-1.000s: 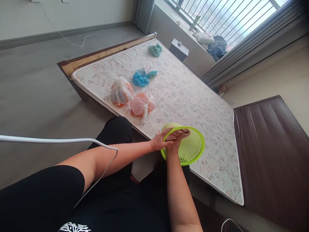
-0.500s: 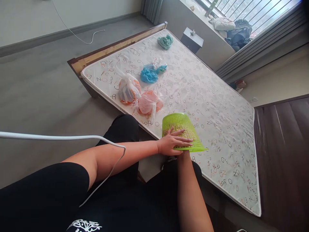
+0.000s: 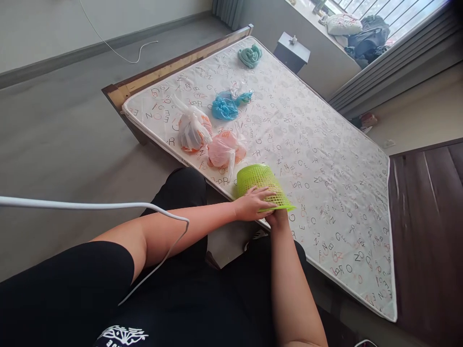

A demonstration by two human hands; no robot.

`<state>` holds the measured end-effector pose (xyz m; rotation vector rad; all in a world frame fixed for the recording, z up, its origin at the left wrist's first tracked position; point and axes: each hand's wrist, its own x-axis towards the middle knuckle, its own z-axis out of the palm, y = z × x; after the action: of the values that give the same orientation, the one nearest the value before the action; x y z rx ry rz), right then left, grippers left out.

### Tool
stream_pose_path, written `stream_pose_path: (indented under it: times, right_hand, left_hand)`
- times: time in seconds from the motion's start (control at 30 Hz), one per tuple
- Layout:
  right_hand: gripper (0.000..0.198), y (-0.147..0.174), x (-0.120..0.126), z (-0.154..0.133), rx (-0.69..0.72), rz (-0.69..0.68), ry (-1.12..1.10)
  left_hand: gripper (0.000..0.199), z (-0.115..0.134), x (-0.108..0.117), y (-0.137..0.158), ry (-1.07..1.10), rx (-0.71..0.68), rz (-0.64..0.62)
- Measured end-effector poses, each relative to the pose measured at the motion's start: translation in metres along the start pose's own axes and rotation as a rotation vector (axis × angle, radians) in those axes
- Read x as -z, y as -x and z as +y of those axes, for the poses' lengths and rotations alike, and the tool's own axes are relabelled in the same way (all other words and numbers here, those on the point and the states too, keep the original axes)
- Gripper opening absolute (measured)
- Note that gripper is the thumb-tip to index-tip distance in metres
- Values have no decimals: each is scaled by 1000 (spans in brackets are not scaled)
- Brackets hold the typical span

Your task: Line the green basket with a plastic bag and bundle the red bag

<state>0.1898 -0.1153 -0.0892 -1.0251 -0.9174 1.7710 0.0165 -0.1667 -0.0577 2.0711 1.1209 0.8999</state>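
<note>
A bright green plastic mesh basket point(image 3: 255, 176) lies on its side over the near edge of the mattress point(image 3: 347, 193), its open rim turned towards me. Across its wall rests my left hand point(image 3: 256, 204), fingers stretched over the mesh, holding the basket. My right hand point(image 3: 278, 218) is at the rim, close below the left one; its fingers are hidden at the basket's opening.
Two knotted white plastic bags, one greyish point(image 3: 193, 130) and one pinkish point(image 3: 224, 148), sit beyond the basket. Farther back are a crumpled blue bag point(image 3: 226, 106) and a green cloth bundle point(image 3: 250, 56). A white cable point(image 3: 90, 205) crosses over my left arm.
Basket and both hands have shifted slightly left and up in view. More of my right hand shows at the rim. The bags on the mattress have stayed put.
</note>
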Motion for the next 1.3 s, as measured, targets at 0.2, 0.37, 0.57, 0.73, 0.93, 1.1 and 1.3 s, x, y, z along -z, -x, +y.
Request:
stream_pose_path:
  times: [0.2,0.37,0.57,0.73,0.93,1.1,1.3]
  right_hand:
    - [34,1,-8,-12,-78,120,-235]
    - [34,7,-22,-25,-35,118,-266]
    - [33,12,-25,-29,-25,62,-348]
    - [37,7,-12,-25,-138,44,-488]
    - [47,6,-10,-27,-143,96,-490]
    - [40,5,-9,-26,-145,140,-401]
    - [28,2,4,-21,-180,105,-274]
  left_hand:
    - [72,-8,-22,4,-42,288,174]
    - [69,-20,-20,0,34,269,130]
    - [74,-20,-16,3,74,152,63]
    - [83,-16,-16,8,103,63,70]
    - [82,-17,-16,8,105,-9,34]
    - [79,-18,-19,7,112,-15,30]
    - [81,-12,-10,7,105,29,-5]
